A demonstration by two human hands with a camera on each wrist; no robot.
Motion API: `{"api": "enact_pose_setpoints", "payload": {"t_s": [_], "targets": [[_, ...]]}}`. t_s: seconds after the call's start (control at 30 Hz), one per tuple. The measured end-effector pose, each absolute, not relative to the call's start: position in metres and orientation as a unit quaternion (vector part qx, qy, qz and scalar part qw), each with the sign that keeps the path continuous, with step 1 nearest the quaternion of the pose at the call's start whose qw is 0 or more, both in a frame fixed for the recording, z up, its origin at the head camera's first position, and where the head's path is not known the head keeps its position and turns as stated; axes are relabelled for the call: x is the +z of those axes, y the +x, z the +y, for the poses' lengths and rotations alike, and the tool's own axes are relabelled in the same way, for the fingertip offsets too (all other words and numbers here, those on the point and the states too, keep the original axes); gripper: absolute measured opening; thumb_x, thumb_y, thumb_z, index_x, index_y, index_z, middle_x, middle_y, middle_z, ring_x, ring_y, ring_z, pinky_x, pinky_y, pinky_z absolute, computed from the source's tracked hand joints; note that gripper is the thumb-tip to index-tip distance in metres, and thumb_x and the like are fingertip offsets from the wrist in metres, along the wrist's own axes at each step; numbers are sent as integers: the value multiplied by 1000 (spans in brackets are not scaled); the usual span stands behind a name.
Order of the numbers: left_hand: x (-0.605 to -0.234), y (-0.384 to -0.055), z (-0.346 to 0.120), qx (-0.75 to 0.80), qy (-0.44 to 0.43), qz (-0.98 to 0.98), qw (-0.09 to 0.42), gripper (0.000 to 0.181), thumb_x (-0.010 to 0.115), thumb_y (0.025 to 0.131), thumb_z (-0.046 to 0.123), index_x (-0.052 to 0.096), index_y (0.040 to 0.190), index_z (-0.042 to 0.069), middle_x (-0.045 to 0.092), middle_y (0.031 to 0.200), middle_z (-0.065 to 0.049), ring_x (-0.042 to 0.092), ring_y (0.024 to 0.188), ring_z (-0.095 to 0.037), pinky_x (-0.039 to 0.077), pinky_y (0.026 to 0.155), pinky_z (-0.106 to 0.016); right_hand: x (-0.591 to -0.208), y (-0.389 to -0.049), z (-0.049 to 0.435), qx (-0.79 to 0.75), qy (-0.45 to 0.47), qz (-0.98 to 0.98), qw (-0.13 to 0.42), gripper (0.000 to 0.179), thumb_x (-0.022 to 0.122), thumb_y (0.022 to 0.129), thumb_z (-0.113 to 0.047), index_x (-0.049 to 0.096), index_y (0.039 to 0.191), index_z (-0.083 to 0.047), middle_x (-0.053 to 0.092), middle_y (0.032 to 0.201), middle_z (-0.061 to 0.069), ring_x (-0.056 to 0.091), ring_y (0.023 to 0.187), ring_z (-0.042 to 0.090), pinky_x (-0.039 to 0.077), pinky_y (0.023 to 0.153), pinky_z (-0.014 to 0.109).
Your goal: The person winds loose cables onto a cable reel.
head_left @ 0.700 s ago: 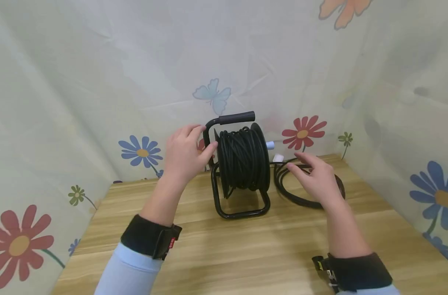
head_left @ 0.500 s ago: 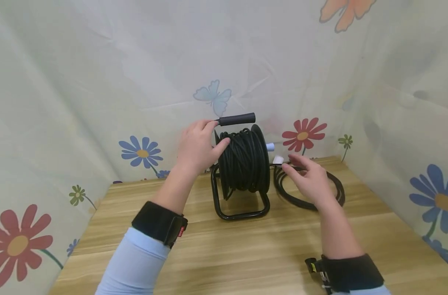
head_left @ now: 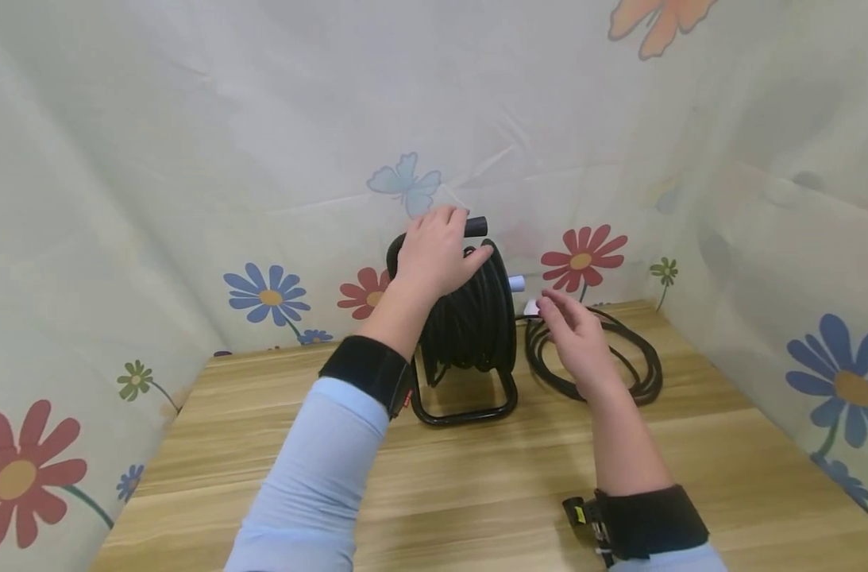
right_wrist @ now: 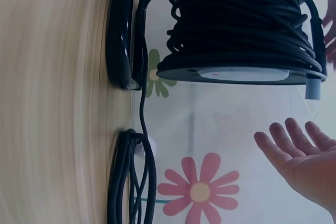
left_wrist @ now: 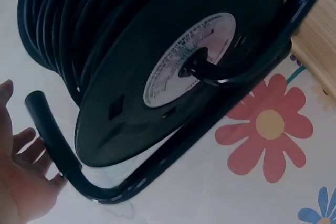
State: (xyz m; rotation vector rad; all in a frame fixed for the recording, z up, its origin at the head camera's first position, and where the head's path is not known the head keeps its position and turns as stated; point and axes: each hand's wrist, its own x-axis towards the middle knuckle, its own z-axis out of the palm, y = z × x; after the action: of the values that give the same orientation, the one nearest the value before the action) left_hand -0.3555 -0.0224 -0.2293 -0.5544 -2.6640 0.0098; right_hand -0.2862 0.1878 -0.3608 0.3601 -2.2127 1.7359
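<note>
A black cable reel point(head_left: 469, 326) wound with black cable stands upright on its tubular frame at the back of the table. My left hand point(head_left: 434, 250) reaches over its top, fingers by the carry handle point(head_left: 478, 227). In the left wrist view the fingers lie loosely behind the handle grip point(left_wrist: 50, 135), with the thumb apart from it. My right hand point(head_left: 584, 345) is held in the air right of the reel, fingers extended and holding nothing. In the right wrist view it is below the pale blue crank knob point(right_wrist: 313, 88) on the reel's side.
A loose coil of black cable point(head_left: 651, 373) lies on the wooden table point(head_left: 434, 492) to the right of the reel, with a white piece point(head_left: 531, 308) beside it. A floral-printed curtain point(head_left: 298, 159) hangs close behind the reel and along both sides.
My left hand has moved right and up, from the reel's left side to over its handle. My right hand has shifted left, closer to the reel's crank side.
</note>
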Motion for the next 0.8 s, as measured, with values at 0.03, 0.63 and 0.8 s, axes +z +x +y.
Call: {"api": "enact_pose_setpoints", "payload": {"t_s": [0.03,0.63,0.8], "targets": [[-230,-359,-19,6,-196,-961,194,75,41,93,63,29,149,15,34,148,-5,26,134,-21,19,111,-44,-361,-286,186,612,126,-767,149,60,46,98,-50,41,143,-11,46,139,11,43,123,23,40,96,53],[-237,-369,-4,45,-153,-978,138,79,38,92,67,22,150,17,29,147,-5,21,132,-26,16,108,-50,-365,-284,175,643,136,-745,110,60,46,99,-47,39,143,-7,46,139,14,41,124,22,39,97,53],[-240,-371,-3,43,-152,-978,136,78,37,93,66,18,151,18,27,148,-4,20,132,-25,13,108,-50,-366,-284,175,637,142,-748,119,57,47,100,-44,39,144,-9,46,138,15,42,124,23,39,97,54]]}}
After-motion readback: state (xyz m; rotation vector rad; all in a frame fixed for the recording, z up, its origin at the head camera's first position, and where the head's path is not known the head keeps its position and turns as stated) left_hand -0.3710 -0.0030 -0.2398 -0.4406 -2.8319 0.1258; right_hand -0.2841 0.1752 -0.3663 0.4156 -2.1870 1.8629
